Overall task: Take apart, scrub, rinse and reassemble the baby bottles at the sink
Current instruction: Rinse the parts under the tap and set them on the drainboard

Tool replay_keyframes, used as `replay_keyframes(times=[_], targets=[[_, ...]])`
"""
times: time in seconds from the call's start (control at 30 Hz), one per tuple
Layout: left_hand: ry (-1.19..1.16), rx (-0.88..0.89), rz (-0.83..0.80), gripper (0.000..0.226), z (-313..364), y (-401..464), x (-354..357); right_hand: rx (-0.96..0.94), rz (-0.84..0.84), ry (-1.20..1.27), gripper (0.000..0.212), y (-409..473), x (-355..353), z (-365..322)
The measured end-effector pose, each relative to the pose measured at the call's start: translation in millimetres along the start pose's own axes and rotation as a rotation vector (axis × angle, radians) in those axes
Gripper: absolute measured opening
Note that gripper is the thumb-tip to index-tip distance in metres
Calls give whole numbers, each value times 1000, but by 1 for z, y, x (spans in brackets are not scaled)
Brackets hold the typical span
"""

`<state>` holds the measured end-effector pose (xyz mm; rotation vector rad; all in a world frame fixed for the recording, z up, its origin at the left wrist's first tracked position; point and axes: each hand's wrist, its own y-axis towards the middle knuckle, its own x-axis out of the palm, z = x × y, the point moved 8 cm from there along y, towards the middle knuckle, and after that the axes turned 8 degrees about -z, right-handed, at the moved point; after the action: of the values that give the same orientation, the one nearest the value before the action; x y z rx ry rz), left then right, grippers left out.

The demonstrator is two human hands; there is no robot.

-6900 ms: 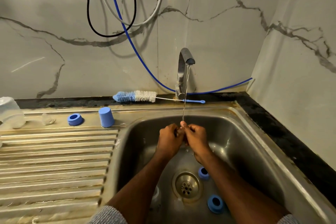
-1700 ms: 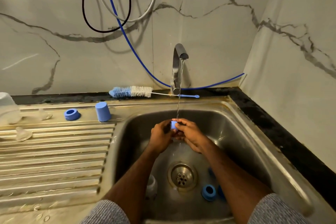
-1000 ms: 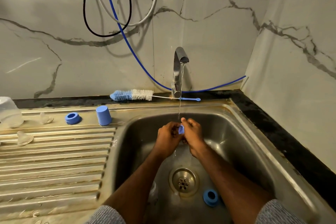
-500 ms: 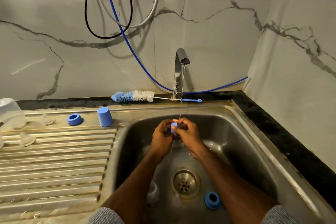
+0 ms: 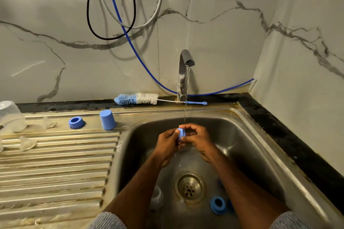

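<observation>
Mid-frame over the sink (image 5: 247,135): left hand (image 5: 167,144) and right hand (image 5: 200,140) together, both pinching a blue cap (image 5: 181,133) under the tap (image 5: 184,72) stream. Lower in the basin: blue ring (image 5: 217,205), clear bottle (image 5: 156,199). Left, on the drainboard (image 5: 55,169): ring, cap, teats

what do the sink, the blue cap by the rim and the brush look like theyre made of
Sink: looks like stainless steel, brushed grey with dull reflections and brownish staining along the rim.
Blue cap: probably plastic, an even matte blue with smooth moulded edges.
Brush: blue and white bristles, likely synthetic, on a thin twisted wire stem with a blue end that looks plastic.
</observation>
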<state>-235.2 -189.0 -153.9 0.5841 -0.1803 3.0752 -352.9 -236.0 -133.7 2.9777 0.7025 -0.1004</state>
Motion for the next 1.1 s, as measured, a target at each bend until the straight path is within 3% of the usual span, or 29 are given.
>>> replay_keyframes(times=[0.23,0.47,0.57,0.67,0.73,0.93,1.1], targets=[[36,125,-67,29,13,0,8,-11,169,250,14,-1,4,0],[234,272,-52,32,27,-8,15,134,293,314,9,3,2,4],[189,246,33,27,24,-5,5,121,196,320,11,5,6,0],[89,152,69,36,18,2,-3,65,19,281,23,6,11,-6],[72,123,57,38,17,2,-3,47,11,221,22,6,11,-8],[5,172,26,25,20,2,2,53,176,235,12,3,-2,-10],[174,224,-82,44,21,-1,14,117,296,257,12,-1,-15,-3]])
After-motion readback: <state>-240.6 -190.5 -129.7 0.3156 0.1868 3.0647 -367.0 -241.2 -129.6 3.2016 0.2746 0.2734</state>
